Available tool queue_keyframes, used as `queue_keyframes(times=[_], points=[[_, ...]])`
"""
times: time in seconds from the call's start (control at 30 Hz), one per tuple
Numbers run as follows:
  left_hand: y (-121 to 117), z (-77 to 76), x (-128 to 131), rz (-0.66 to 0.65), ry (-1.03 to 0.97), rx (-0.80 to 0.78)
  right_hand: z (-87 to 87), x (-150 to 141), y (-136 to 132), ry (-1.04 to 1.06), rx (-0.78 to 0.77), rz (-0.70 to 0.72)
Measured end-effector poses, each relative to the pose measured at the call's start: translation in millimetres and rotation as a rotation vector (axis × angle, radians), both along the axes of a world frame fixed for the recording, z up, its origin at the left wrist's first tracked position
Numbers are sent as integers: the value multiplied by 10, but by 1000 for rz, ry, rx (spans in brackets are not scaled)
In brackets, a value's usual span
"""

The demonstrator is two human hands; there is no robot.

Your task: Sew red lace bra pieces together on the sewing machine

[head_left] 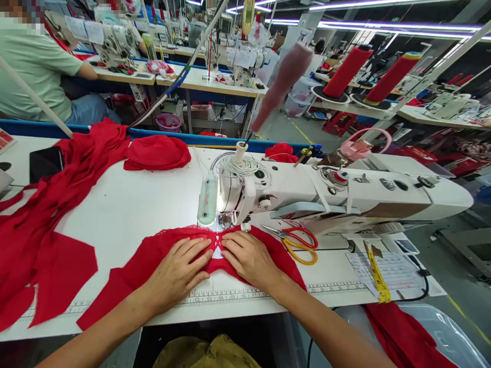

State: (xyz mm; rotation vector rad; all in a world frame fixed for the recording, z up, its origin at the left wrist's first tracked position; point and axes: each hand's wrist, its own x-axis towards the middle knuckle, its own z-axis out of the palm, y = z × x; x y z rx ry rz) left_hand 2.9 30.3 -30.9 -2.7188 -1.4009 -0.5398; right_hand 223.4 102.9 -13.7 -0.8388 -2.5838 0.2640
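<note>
A red garment piece with lace edging (134, 266) lies spread on the white sewing table, below the needle area of the sewing machine (291, 181). My left hand (184, 268) rests flat on its left half, fingers stretched toward the middle. On the right half lies my right hand (247, 255), its fingers also extended and pressing the cloth. Between my fingertips, a small gap in the red fabric shows white beneath. The presser foot (226, 220) stands just beyond the lace edge. Two pairs of scissors (297, 243), with red and yellow handles, lie right of my right hand.
Red cloth pieces (76, 204) pile up at the left, beside a black phone (46, 163). A folded red bundle (157, 152) lies at the back. A yellow tape measure (378, 273) crosses papers at the right. A co-worker (38, 71) sits at another machine.
</note>
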Motion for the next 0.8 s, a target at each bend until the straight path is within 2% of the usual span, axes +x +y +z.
queue_keyframes(times=[0.17,0.33,0.47,0.63,0.8], points=[[32,50,-11,44,3,-5,18,38,9,1,-31,1],[60,51,88,50,74,110,71,5,81,-78,-60,13],[68,29,80,47,98,119,19,-17,105,-183,14,-42],[70,23,87,49,95,112,10,-65,105,-135,-25,-136],[54,40,118,45,141,125,34,-198,129,-218,-18,-204]])
